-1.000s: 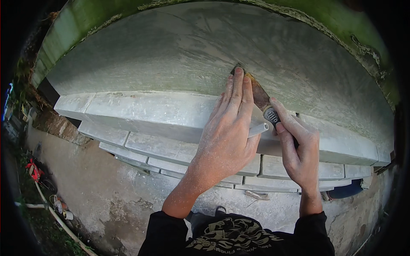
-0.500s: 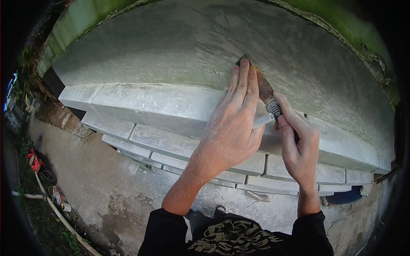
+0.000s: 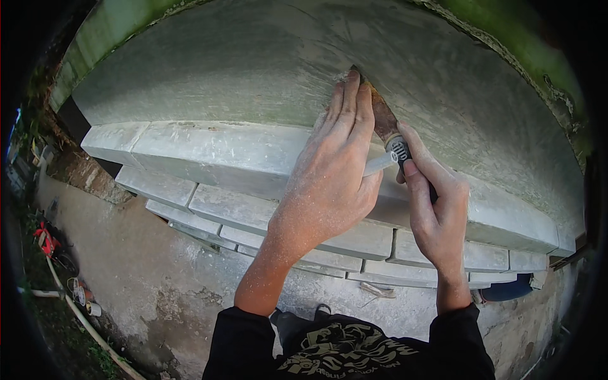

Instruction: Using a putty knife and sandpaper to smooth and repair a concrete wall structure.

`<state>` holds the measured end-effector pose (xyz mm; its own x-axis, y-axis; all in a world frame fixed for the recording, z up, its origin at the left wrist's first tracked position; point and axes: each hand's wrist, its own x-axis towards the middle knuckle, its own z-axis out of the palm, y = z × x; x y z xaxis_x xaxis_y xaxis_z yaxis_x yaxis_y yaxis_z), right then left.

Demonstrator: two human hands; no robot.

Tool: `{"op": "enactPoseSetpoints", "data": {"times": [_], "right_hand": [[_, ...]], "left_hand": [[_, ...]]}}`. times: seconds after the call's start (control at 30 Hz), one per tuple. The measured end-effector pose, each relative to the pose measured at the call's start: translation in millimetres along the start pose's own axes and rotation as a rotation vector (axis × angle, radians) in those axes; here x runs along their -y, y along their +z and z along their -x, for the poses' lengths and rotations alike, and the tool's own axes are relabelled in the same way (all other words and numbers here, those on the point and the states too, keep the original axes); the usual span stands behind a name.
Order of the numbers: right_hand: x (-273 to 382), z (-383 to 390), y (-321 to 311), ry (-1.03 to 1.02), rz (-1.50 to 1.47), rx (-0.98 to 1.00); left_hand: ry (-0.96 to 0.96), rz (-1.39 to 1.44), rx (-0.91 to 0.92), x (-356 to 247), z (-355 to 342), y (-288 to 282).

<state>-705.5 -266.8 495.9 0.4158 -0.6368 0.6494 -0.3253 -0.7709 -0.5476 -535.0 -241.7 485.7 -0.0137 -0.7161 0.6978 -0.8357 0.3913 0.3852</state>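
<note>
My right hand (image 3: pixel 437 202) is closed round the black handle of a putty knife (image 3: pixel 384 114) with a brown, rust-stained blade. The blade's tip rests on a grey plastered surface (image 3: pixel 240 69). My left hand (image 3: pixel 326 171) lies over the blade's left side, its fingers stretched out flat and touching the blade and the surface. Between its thumb and the knife's collar shows a pale strip (image 3: pixel 380 163); its other end is hidden beneath the hand. Pale dust coats both hands.
Below the plaster runs a ledge of grey blocks (image 3: pixel 209 145), with stepped block courses (image 3: pixel 247 209) under it. A piece of wood (image 3: pixel 378 291) lies on the concrete floor (image 3: pixel 126 253). A pale pole (image 3: pixel 82 320) and a red object (image 3: pixel 45 239) are at the left.
Both hands and the putty knife have shifted slightly up and to the left across the plaster. My grip on the handle is the same.
</note>
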Motion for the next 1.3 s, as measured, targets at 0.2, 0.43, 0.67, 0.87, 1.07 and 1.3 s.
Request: {"op": "enactPoseSetpoints", "data": {"times": [0.2, 0.43, 0.67, 0.87, 1.07, 1.3], "right_hand": [[0.0, -5.1, 2.7, 0.004, 0.051, 0.02], [0.5, -5.2, 7.5, -0.021, 0.038, 0.0], [-3.0, -1.5, 14.2, -0.019, -0.004, -0.019], [-7.3, -5.4, 20.4, -0.088, 0.024, -0.008], [7.1, 2.1, 19.1, -0.044, -0.019, -0.034], [15.1, -16.3, 28.7, -0.064, 0.01, -0.016]], "left_hand": [[0.005, 0.027, -0.034, -1.5, 4.0, 5.3], [0.04, 0.032, 0.01, 4.2, 6.7, 7.0], [0.002, 0.043, 0.043, 6.5, 6.1, 0.4], [0.008, -0.031, 0.024, 14.3, 5.6, -4.1], [0.031, 0.026, 0.033, 8.6, 7.7, -5.5], [0.044, -0.009, -0.04, 21.3, 2.5, -16.1]]}}
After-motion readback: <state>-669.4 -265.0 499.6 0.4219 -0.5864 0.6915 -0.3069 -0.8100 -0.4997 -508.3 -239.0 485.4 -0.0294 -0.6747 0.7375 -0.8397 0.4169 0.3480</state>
